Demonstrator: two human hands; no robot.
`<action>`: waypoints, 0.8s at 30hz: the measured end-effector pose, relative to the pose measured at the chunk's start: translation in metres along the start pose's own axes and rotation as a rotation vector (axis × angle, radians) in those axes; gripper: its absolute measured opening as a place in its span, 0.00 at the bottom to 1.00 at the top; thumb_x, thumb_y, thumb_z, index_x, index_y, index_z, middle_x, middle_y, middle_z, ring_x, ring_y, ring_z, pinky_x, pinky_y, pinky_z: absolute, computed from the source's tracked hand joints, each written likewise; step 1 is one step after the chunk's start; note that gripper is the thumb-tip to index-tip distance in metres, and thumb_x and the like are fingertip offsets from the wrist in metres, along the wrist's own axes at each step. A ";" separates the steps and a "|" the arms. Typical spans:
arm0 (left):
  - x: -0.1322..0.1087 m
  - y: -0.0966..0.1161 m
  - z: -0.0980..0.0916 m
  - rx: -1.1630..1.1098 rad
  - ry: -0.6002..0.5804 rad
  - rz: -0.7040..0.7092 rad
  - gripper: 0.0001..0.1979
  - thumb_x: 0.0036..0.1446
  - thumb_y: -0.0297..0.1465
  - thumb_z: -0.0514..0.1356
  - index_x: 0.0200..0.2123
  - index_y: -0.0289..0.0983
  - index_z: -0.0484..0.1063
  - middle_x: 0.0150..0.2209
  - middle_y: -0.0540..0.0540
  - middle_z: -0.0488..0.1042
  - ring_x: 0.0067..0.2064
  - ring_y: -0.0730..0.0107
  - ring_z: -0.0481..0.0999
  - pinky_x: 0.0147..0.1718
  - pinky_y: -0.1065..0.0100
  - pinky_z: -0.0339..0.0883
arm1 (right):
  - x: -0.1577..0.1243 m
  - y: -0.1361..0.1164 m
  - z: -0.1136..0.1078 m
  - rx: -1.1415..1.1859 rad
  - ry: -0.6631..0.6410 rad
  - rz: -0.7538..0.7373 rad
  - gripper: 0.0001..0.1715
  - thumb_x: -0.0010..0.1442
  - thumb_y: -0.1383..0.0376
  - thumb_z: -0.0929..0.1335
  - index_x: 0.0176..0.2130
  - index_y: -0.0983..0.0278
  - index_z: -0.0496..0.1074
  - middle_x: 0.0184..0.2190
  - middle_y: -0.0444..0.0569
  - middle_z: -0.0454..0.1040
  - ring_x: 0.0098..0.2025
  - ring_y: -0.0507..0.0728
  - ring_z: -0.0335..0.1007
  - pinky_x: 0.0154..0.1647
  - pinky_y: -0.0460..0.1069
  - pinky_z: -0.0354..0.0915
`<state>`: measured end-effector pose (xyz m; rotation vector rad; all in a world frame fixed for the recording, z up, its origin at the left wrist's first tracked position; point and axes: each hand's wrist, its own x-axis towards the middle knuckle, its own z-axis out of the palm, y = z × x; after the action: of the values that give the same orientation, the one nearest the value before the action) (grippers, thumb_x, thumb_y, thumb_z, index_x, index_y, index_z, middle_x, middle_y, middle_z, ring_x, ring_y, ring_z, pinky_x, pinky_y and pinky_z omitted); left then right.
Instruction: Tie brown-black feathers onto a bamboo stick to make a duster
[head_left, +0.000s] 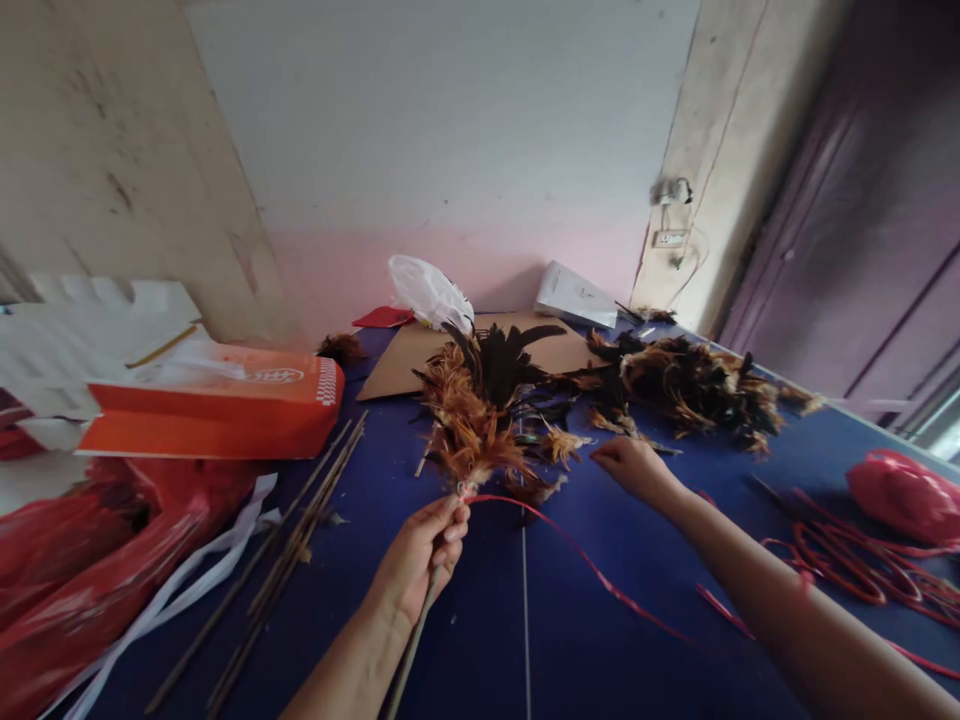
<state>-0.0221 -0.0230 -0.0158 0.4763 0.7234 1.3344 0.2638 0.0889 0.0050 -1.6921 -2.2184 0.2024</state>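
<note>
My left hand (435, 560) is closed around the thin stick (411, 655) of a feather duster. Brown and black feathers (469, 420) fan out above my fist, bound at their base by a red plastic string (566, 540). The loose end of that string curves away to the right across the table. My right hand (634, 470) is over the table on the right, fingers drawn together beside some loose feathers (562, 445). Whatever it pinches, if anything, is too small or hidden to make out.
Behind my right hand lies a big pile of feathers (697, 390). Coiled red string (847, 565) is at the right. Thin sticks (292, 550), an orange box (210, 410) and a red plastic bag (112, 560) lie left. Cardboard (394, 362) is at the back.
</note>
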 end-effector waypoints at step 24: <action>0.003 0.001 -0.004 0.075 -0.004 0.022 0.07 0.45 0.30 0.65 0.27 0.30 0.73 0.24 0.48 0.69 0.16 0.88 0.54 0.10 0.82 0.42 | -0.038 -0.109 -0.002 1.589 -0.171 0.155 0.15 0.44 0.56 0.71 0.28 0.63 0.67 0.28 0.46 0.72 0.29 0.53 0.67 0.33 0.50 0.63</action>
<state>-0.0249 -0.0206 -0.0185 0.5488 0.7687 1.3297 0.1748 0.0223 0.0344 -0.8327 -1.1323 1.6193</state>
